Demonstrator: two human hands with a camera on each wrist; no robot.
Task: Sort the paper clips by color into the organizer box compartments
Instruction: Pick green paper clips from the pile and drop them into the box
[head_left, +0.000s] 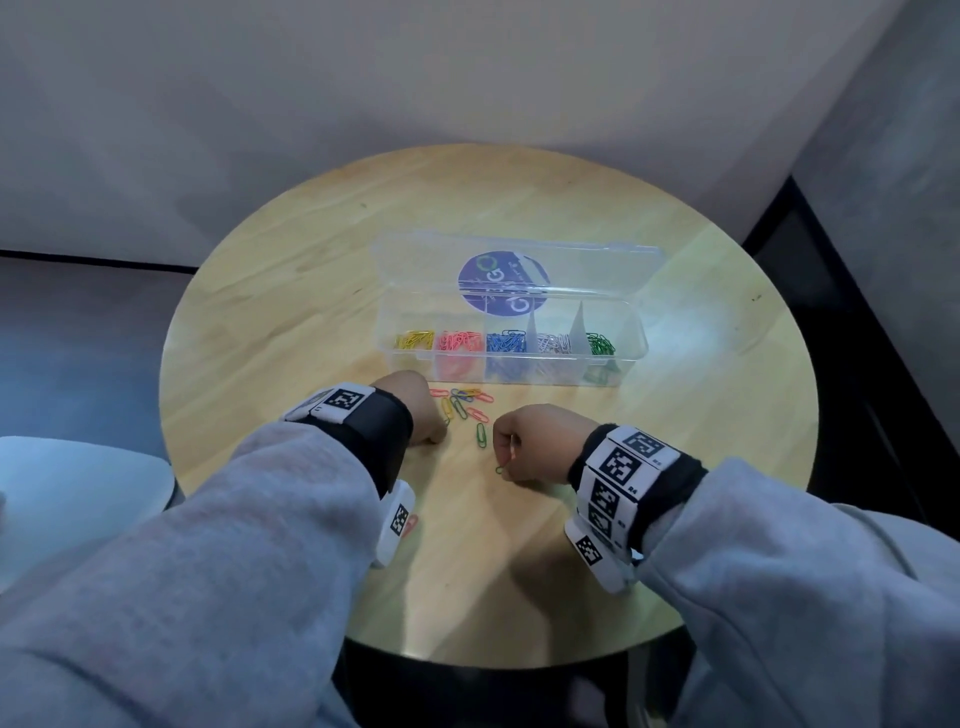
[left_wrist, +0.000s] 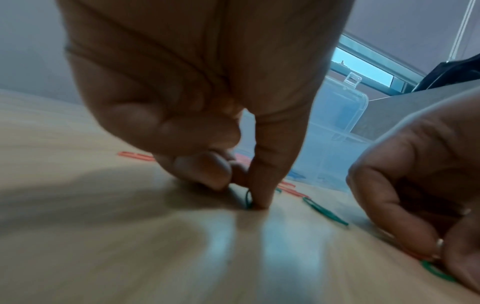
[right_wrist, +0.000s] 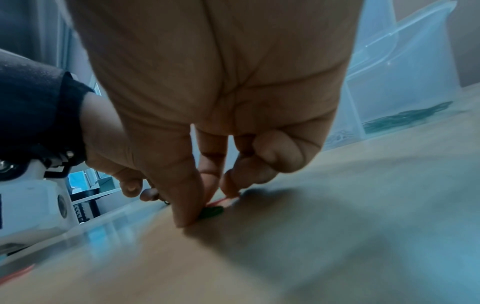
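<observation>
A clear organizer box (head_left: 631, 332) stands open on the round table, with yellow, red, blue, white and green clips (head_left: 601, 344) in separate compartments. A small pile of loose mixed clips (head_left: 462, 402) lies in front of it. My left hand (head_left: 434, 434) is down on the table beside the pile; in the left wrist view its thumb and forefinger (left_wrist: 241, 195) pinch a green clip (left_wrist: 248, 198) against the wood. My right hand (head_left: 506, 457) pinches another green clip (head_left: 501, 467), seen between thumb and fingers (right_wrist: 211, 211), with a red clip (right_wrist: 221, 200) at its fingertips. A third green clip (head_left: 481, 434) lies between the hands.
The box lid (head_left: 519, 260), with a round purple sticker, lies open flat behind the compartments. One red clip (head_left: 410, 525) lies near my left wrist. The table edge (head_left: 171, 395) curves close on the left. A pale chair seat (head_left: 78, 483) is at lower left.
</observation>
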